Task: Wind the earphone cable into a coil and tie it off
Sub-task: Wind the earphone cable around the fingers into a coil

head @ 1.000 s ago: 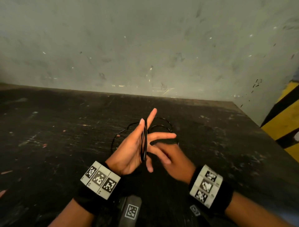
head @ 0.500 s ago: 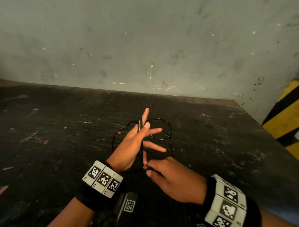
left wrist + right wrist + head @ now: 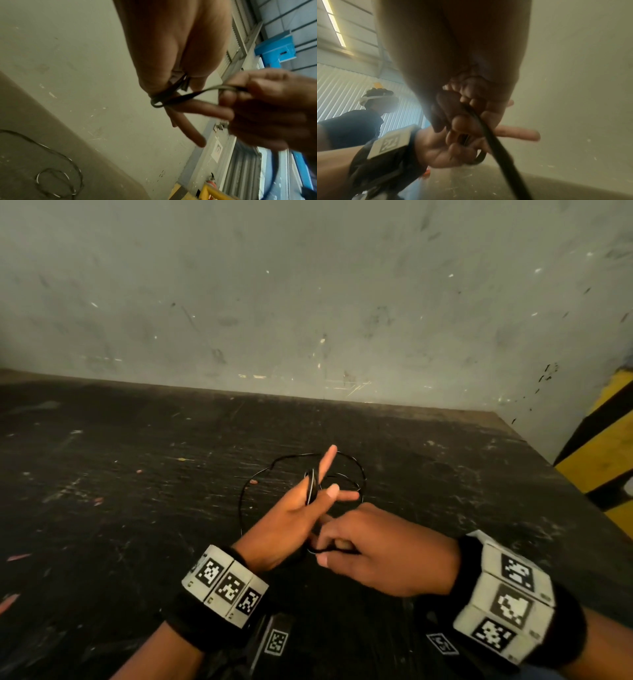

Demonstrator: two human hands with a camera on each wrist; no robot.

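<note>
The thin black earphone cable (image 3: 310, 486) is wound around the left hand (image 3: 284, 525), whose thumb pins the loops while two fingers stretch straight as a former. The right hand (image 3: 387, 556) pinches the free strand in curled fingers, likely for another turn. Slack lies on the scuffed dark table (image 3: 137, 508).

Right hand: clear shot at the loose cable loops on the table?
Probably not as is: the right hand pinches a cable strand, and the left hand's spread fingers lie between it and the loose loops.
</note>
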